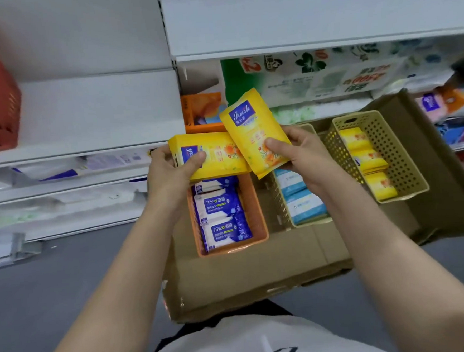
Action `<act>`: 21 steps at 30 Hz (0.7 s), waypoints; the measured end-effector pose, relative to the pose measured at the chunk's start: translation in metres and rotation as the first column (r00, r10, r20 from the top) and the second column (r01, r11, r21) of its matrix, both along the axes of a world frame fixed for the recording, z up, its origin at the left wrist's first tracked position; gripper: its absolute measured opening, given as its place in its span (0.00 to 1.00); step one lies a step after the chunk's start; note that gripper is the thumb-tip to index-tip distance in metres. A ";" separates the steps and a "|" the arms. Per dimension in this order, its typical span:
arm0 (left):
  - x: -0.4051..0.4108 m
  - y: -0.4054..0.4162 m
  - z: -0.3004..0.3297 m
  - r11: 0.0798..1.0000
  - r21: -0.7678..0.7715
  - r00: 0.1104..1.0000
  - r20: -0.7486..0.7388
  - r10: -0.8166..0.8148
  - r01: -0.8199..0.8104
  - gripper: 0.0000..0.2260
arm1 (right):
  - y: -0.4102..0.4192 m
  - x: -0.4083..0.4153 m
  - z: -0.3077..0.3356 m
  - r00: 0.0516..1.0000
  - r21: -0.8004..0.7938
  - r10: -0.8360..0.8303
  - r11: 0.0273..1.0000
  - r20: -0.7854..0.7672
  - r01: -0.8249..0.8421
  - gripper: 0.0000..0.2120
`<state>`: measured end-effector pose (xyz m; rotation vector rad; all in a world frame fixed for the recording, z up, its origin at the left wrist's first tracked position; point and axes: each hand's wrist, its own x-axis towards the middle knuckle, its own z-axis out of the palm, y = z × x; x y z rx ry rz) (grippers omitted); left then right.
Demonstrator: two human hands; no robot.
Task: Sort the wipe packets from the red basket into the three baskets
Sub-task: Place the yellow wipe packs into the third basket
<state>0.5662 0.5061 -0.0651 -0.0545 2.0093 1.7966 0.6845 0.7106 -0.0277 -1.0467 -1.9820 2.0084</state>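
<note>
Above the cardboard tray (259, 267) of three baskets, the left hand (170, 172) and right hand (298, 154) each pinch one soft, light, yellow plastic wipe packet (252, 130), best gripped flat across its faces, thumb opposing fingers.

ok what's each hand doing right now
Left hand: holding a flat yellow plastic wipe packet.
Right hand: holding a second yellow wipe packet, tilted.
</note>
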 end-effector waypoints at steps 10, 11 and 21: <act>0.034 0.077 -0.006 0.982 0.059 0.979 0.084 -0.187 0.182 0.17 | 0.049 0.069 0.009 0.982 0.031 -0.189 0.982 0.019 0.188 0.07; 0.041 0.088 -0.004 0.980 0.058 0.978 0.075 -0.193 0.189 0.17 | 0.059 0.076 0.012 0.979 0.035 -0.205 0.978 0.012 0.204 0.07; 0.083 0.228 -0.013 0.996 0.050 0.997 -0.006 -0.079 0.079 0.23 | 0.230 0.119 -0.004 0.985 0.007 -0.168 0.986 -0.034 0.168 0.12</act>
